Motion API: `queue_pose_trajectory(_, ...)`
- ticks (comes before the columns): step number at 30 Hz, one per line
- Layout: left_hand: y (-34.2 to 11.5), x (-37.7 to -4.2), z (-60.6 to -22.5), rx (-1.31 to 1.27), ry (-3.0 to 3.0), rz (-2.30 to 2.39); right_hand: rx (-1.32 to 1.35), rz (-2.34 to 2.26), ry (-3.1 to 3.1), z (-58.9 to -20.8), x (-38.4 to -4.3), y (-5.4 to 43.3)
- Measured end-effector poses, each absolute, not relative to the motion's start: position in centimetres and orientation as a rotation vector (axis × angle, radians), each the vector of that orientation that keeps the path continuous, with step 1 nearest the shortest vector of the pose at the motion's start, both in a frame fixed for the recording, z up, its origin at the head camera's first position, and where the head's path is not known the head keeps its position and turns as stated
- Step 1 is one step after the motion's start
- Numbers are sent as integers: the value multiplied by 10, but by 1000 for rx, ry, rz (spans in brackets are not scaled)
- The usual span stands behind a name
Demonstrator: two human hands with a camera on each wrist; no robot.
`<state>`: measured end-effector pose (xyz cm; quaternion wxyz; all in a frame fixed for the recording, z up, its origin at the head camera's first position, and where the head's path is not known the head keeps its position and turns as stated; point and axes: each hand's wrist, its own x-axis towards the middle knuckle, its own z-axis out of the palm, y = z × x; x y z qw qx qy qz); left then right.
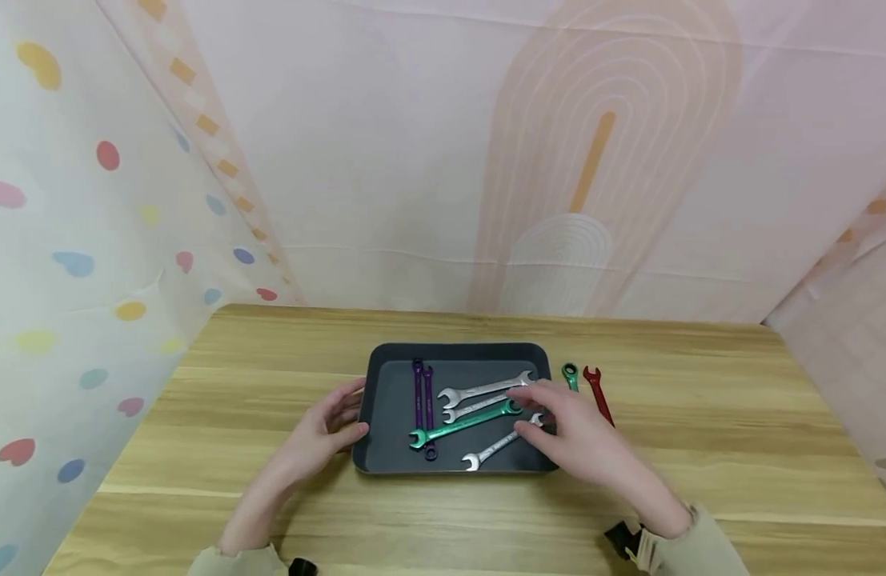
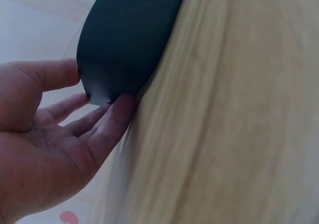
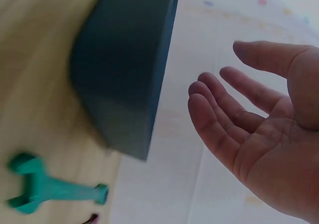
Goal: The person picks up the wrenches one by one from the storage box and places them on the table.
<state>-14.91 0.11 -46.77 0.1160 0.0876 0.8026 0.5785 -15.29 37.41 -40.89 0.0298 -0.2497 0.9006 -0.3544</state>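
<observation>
A dark grey tray (image 1: 395,408) lies on the wooden table, with two purple wrenches (image 1: 418,396), silver wrenches (image 1: 486,389) and a green combination wrench (image 1: 471,422) inside it. At its left end, my left hand (image 1: 323,428) holds the wall; the left wrist view shows the thumb at the tray's rim (image 2: 79,67) and fingertips low on its outer side. Over the tray's right end hovers my right hand (image 1: 575,432), fingers loosely bent and apart from the tray in the right wrist view. It partly hides the silver and green wrench ends.
Right of the tray, another green wrench (image 1: 571,376) and a red wrench (image 1: 598,394) lie on the table (image 1: 702,416), partly behind my right hand. Patterned cloth (image 1: 385,160) hangs behind the table's back edge and along its left side.
</observation>
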Motion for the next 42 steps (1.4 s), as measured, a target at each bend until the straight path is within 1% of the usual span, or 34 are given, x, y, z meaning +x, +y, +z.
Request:
queue_pose_trajectory(5,1,-150,-468,250,2359,1691,-899,-969,2766,-405,-165,357)
queue_pose_trajectory(16,2,-152,-470,228,2354,1681,-1000,-726,2624,-405,-194,331)
queue_pose_trajectory(27,2,-153,-472,225,2351,1674,-1023,-631,2514,-420,-214,313)
queue_pose_trajectory(34,3,-154,-472,234,2352,1666,-1005,-635,2480,-428,-220,308)
queue_pose_trajectory(42,3,-154,-472,230,2357,1666,-979,-639,2445,-430,-224,300)
